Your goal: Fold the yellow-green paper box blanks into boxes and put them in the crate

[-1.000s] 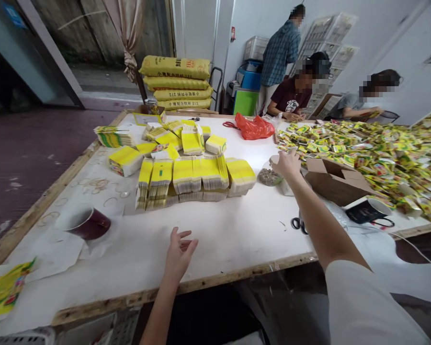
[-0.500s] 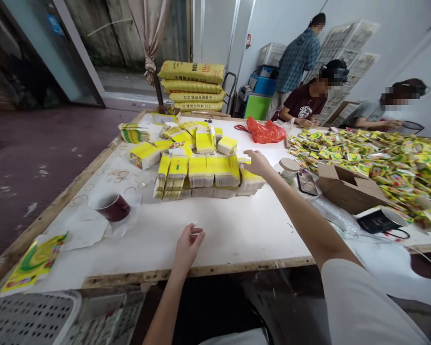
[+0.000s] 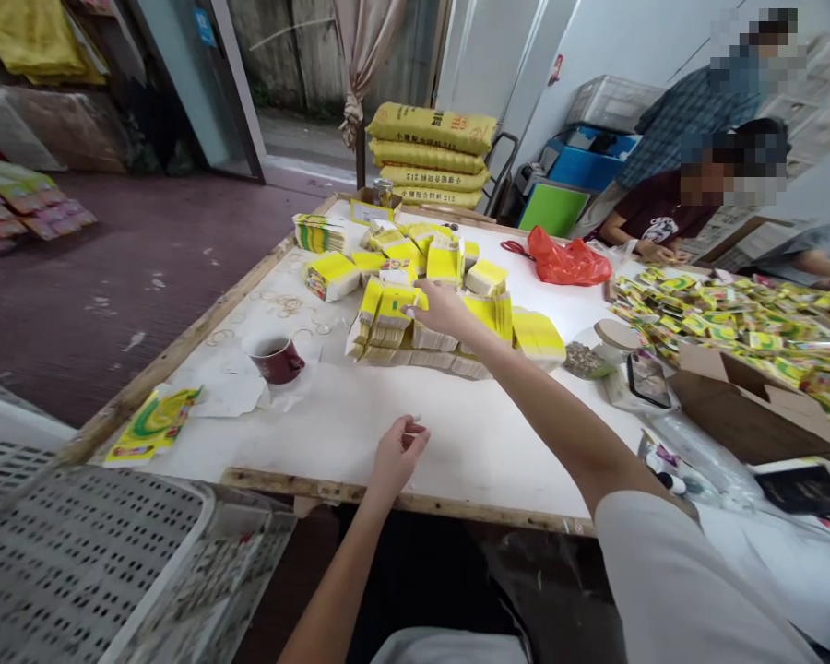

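Several bundles of yellow-and-white packets (image 3: 538, 334) stand in a row on the white table (image 3: 318, 424), with more bundles piled loosely behind. My right hand (image 3: 444, 310) reaches over the middle of this row, fingers pointing left and apart. Whether its fingertips touch the packet tops cannot be made out. Closer to me, my left hand (image 3: 396, 454) hovers by the table's front edge, its fingers curled in against the thumb. A tiny whitish bit shows at those fingertips, too small to name.
Left of the row are a maroon mug (image 3: 277, 360), rubber bands (image 3: 280, 304) and a flat yellow pouch (image 3: 153, 422). On the right lie a red plastic bag (image 3: 568, 258), a phone (image 3: 648, 380), an open cardboard box (image 3: 753, 415) and heaped packets. Co-workers sit and stand beyond.
My right hand has moved left along the row, from its right end to over its middle. The left hand stays near the front edge, still curled. The view has turned left.
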The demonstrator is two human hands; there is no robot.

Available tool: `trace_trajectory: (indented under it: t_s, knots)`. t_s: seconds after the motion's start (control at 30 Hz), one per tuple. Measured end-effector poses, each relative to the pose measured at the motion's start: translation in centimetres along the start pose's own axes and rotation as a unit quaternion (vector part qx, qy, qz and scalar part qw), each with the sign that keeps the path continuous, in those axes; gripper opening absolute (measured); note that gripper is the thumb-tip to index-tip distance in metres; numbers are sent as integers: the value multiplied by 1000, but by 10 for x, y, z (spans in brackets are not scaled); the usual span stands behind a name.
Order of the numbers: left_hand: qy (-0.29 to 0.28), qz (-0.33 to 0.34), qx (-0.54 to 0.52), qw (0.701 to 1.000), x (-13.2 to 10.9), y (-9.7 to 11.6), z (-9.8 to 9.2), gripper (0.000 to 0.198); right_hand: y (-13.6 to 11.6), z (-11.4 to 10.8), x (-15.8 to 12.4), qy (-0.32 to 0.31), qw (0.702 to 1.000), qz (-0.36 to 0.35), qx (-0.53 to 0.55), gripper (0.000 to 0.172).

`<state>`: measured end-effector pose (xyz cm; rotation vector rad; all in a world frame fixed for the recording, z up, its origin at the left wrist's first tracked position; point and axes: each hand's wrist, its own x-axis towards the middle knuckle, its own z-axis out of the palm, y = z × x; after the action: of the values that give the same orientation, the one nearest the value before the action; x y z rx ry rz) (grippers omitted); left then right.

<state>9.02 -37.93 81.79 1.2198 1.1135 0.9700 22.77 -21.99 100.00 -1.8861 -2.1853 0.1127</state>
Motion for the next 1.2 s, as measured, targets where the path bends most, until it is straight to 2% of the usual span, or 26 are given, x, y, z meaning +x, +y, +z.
trace_trajectory:
  t_s: [0.17,0.27,0.37,0.5,0.63,0.7,0.77,0.87,0.93,1.0,1.07,1.1,1.13,1.2]
  knots:
    - [-8,-9,0,1000,0,-4,4,41,-42,30,38,-24,996,59,-59,83]
    - [-13,-12,-3,1000,-1,-5,7,38,-60,45,55,-51,989,108,-85,93]
    - [-19,-16,-4,1000,-4,-3,9,37,-75,58,67,-52,983,156,-81,103]
    - [-39,-12,-4,999,-6,0,8,34,-88,70,74,-33,973,221,-62,101]
    - [-47,12,-21,999,-7,7,9,30,-90,72,71,-12,970,234,-60,94]
    - [-32,35,-42,998,-15,12,7,26,-89,69,65,-17,971,229,-58,93]
    - [-6,64,-63,996,-32,18,-3,23,-89,65,59,-25,971,229,-58,95]
    - [59,93,-59,992,-72,24,-40,19,-87,63,56,-17,967,246,-56,94]
    - [129,94,-26,987,-107,26,-80,16,-85,64,60,-31,968,243,-53,99]
    - [230,83,33,969,-145,26,-127,17,-83,68,63,-17,969,242,-48,101]
    - [360,65,211,907,-183,24,-176,24,-82,72,63,-3,970,239,-42,104]
    - [392,37,290,872,-201,22,-199,32,-81,73,62,3,971,237,-40,107]
    - [388,-11,358,849,-218,18,-220,44,-80,74,61,9,971,237,-39,109]
    - [314,-147,466,814,-247,7,-253,68,-76,77,59,19,971,233,-40,114]
